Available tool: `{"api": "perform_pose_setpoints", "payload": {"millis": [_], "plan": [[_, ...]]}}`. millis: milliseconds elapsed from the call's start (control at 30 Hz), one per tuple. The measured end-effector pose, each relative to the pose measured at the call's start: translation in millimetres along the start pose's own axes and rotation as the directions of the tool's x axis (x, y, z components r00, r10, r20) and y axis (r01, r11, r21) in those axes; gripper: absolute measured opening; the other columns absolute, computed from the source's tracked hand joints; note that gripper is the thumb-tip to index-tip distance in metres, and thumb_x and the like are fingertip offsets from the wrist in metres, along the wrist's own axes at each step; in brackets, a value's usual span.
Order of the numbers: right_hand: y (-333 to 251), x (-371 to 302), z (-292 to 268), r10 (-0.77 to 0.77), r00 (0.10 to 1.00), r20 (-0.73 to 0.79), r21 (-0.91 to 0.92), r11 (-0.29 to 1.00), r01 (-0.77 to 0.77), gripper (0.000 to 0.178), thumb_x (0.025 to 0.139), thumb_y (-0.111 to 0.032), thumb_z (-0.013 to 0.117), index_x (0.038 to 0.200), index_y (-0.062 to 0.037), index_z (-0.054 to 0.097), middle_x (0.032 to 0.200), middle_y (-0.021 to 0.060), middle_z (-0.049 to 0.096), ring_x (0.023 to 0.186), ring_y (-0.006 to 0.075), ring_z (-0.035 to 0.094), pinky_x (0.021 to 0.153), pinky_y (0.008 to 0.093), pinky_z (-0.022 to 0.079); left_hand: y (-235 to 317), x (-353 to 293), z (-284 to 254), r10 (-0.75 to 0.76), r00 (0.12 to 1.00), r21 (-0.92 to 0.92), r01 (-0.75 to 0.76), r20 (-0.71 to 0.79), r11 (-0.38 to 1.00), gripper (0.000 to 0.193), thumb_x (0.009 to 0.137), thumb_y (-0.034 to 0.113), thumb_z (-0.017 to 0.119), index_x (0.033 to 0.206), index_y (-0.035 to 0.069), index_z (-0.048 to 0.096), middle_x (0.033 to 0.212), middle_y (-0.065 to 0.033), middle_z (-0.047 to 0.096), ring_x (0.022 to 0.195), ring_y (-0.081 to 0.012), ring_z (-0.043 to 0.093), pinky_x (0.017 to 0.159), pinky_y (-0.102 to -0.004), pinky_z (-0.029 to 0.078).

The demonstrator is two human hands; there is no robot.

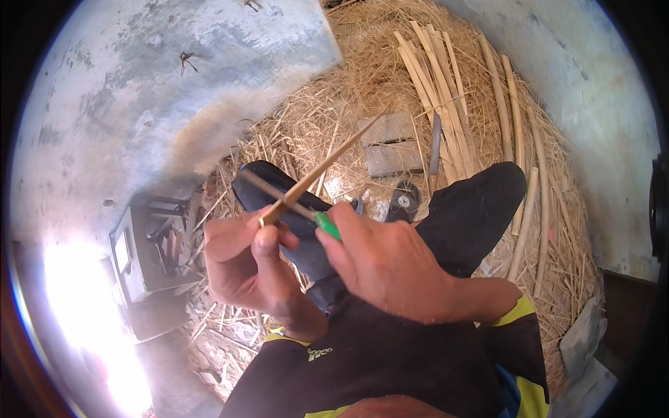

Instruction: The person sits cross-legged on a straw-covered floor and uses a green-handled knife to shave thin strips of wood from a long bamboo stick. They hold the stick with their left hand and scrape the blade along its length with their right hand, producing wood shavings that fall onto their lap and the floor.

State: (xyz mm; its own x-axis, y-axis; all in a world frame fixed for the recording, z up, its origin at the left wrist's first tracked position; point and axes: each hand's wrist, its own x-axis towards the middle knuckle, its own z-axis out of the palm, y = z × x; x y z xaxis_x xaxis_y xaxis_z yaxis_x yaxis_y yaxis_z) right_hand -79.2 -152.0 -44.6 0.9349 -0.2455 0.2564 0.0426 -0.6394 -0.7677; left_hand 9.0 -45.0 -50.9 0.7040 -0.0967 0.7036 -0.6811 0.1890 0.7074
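Note:
A long pale bamboo strip (pixel 319 169) slants up and away from my left hand (pixel 256 263), whose thumb and fingers pinch its near end. My right hand (pixel 387 261) is closed around the green handle of a narrow-bladed knife (pixel 327 224). The knife's blade points to the far left and crosses the strip close to my left fingertips. Whether the blade presses on the strip at the crossing is hard to tell. Both hands are held above my lap, between my bent knees.
Shavings (pixel 362 66) cover the floor. A bundle of split strips (pixel 446 90) lies at the far right, with a large knife (pixel 435 146) beside it. Brick-like blocks (pixel 394 159) sit ahead. Long poles (pixel 527 216) lie along the right wall. An open cabinet (pixel 150 254) stands at left.

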Motion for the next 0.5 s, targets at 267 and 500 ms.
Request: {"api": "perform_pose_setpoints", "payload": {"millis": [267, 500], "plan": [[39.3, 2.2, 19.2, 0.166, 0.984, 0.071, -0.292, 0.946, -0.138, 0.020, 0.092, -0.019, 0.051, 0.089, -0.0006, 0.045, 0.061, 0.0176, 0.057, 0.054, 0.0358, 0.059, 0.045, 0.0431, 0.046, -5.1, -4.1, -12.0, 0.050, 0.998, 0.084, -0.046, -0.045, 0.995, 0.016, 0.085, 0.010, 0.064, 0.085, -0.003, 0.054, 0.075, -0.0135, 0.054, 0.049, -0.0117, 0.051, 0.042, -0.0197, 0.040], [24.0, -5.0, 4.6, 0.060, 0.997, -0.057, -0.025, 0.998, -0.062, 0.021, 0.094, -0.022, 0.049, 0.091, -0.0008, 0.046, 0.053, 0.0160, 0.055, 0.051, 0.0334, 0.061, 0.043, 0.0412, 0.047, -3.1, 0.6, -5.2, 0.094, 0.994, 0.093, -0.088, -0.059, 0.992, 0.024, 0.086, 0.019, 0.065, 0.085, -0.002, 0.053, 0.069, -0.0092, 0.048, 0.046, -0.0097, 0.046, 0.039, -0.0186, 0.034]]}}
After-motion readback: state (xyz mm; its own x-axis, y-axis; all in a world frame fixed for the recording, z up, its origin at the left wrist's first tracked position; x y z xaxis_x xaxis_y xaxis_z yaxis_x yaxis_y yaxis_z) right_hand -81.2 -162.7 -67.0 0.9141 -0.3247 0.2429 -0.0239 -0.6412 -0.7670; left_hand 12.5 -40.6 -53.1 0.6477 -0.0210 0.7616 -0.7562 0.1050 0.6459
